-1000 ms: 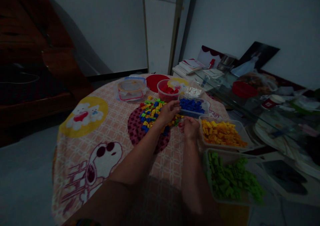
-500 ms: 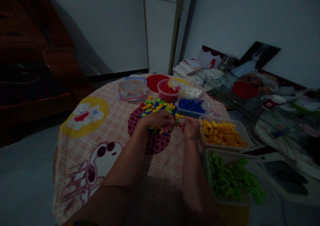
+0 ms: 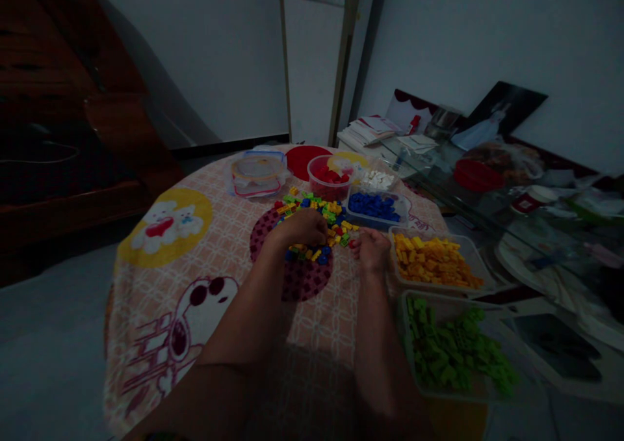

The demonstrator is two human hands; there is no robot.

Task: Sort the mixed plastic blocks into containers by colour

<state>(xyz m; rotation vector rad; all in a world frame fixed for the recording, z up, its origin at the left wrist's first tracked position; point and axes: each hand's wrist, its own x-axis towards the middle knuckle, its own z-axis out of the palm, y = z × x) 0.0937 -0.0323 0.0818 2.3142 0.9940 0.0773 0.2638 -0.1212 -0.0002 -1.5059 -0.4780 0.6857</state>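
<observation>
A loose pile of building blocks in yellow, green, blue and red lies on the round table, partly on a dark red printed circle. Over the near part of this pile is my left hand, its fingers curled down among the blocks; whatever they grip is hidden. To the right of the pile, my right hand is closed in a pinch, with a red building block at its fingertips. A box of yellow blocks stands just right of that hand.
Green blocks fill a clear box at the near right. Farther back are blue blocks, white blocks and a round tub of red blocks. Stacked lids lie at the back left. A cluttered glass table adjoins on the right.
My left hand has moved left, away from my right hand and back over the pile, uncovering blocks between them. The right hand has stayed almost still.
</observation>
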